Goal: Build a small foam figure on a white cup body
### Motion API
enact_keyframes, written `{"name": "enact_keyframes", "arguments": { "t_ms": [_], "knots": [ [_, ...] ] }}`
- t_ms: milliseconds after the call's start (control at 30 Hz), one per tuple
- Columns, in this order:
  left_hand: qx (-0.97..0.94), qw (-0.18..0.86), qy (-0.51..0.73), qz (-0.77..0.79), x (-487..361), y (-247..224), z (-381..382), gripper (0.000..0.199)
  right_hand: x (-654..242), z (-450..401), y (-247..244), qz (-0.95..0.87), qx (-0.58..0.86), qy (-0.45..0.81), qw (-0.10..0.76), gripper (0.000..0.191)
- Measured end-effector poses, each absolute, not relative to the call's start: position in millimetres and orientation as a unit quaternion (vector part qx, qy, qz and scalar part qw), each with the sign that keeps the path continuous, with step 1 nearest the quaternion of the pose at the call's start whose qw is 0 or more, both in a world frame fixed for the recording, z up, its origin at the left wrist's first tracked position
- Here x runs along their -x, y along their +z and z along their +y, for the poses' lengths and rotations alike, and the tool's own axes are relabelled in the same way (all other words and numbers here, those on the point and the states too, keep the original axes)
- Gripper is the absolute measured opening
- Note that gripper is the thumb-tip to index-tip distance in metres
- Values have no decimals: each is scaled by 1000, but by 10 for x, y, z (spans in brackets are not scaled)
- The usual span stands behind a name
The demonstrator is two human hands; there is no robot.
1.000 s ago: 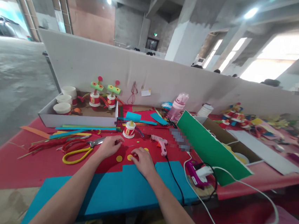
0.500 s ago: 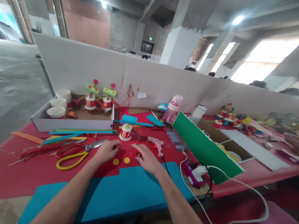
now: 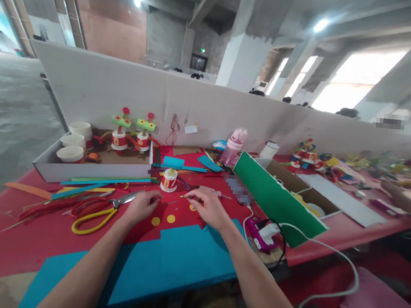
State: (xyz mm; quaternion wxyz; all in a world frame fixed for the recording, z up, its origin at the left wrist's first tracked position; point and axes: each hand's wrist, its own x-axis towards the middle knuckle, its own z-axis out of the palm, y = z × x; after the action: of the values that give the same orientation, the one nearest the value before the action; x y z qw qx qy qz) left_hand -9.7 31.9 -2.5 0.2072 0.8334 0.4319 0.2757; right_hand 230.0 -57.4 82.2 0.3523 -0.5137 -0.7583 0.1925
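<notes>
My left hand (image 3: 145,205) is low over the red table surface, its fingers curled together; whatever may be between the fingertips is too small to make out. My right hand (image 3: 208,206) hovers opposite, fingers stretched and apart. Just beneath its thumb a yellow paper disc (image 3: 193,208) shows. Two more yellow discs, a left one (image 3: 156,221) and a right one (image 3: 171,219), lie between the hands. A tiny green piece (image 3: 182,196) is by the right fingertips. Behind stands an upturned red-and-white paper cup (image 3: 169,181) with coiled side arms. The pink glue gun (image 3: 216,193) is mostly hidden behind my right hand.
Yellow-handled scissors (image 3: 93,220) and paper strips lie left. A white box (image 3: 90,173) holds cups and two finished cup figures. Blue sheets (image 3: 181,258) line the front edge. Rightward are a purple power strip (image 3: 261,234), white cable and green-sided box (image 3: 274,197).
My right hand has moved up and right, now covering most of the glue gun and revealing the third yellow disc. My left hand stays near the scissors. The view has shifted slightly.
</notes>
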Motion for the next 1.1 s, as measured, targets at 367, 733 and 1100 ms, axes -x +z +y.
{"name": "enact_keyframes", "arguments": {
  "t_ms": [367, 733, 1100],
  "knots": [
    [-831, 199, 285, 435, 101, -42, 333, 25, -2029, -564, 393, -748, 521, 227, 343, 17],
    [-813, 200, 296, 460, 111, -19, 325, 18, -2795, -209, 346, -627, 669, 92, 389, 21],
    [-780, 217, 296, 507, 121, 95, 289, 22, -3183, -70, 310, -596, 754, 32, 273, 24]
  ]
}}
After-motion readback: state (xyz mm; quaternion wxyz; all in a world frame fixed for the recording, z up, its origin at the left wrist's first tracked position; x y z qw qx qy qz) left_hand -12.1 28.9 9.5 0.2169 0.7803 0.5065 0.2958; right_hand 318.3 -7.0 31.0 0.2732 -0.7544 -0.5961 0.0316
